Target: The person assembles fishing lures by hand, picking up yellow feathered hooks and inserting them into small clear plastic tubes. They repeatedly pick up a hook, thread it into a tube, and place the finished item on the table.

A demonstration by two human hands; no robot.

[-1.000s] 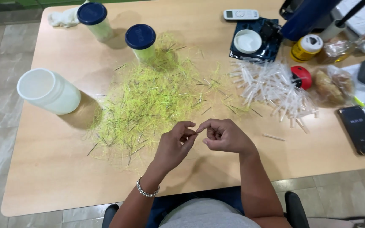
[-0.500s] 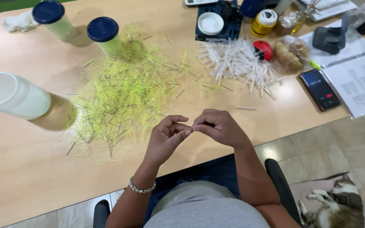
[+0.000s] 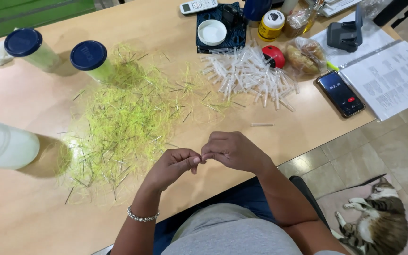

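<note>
Over the near edge of the tabletop (image 3: 20,222), the left hand (image 3: 171,166) and the right hand (image 3: 232,151) meet fingertip to fingertip, both pinched shut on something too small to make out between them. A second ago the same pinch was held, with a thin strand showing between the fingers; now the fingers hide it, and the hands have stayed at the same spot relative to the body. A bead bracelet (image 3: 142,217) sits on the left wrist.

Just beyond the hands spreads the heap of yellow-green strands (image 3: 123,118), unchanged in shape. Behind it stand two jars with dark blue lids (image 3: 88,55), and a white container (image 3: 5,145) lies on its side at the left. To the right of the heap lies the pile of clear thin tubes (image 3: 246,75), with one single tube (image 3: 262,124) lying apart, near the right hand.

Compared with the earlier views, the camera has swung right and down: a phone (image 3: 341,93) and printed sheets (image 3: 393,78) now show fully, and a cat (image 3: 378,222) lies on the floor beside the chair.
</note>
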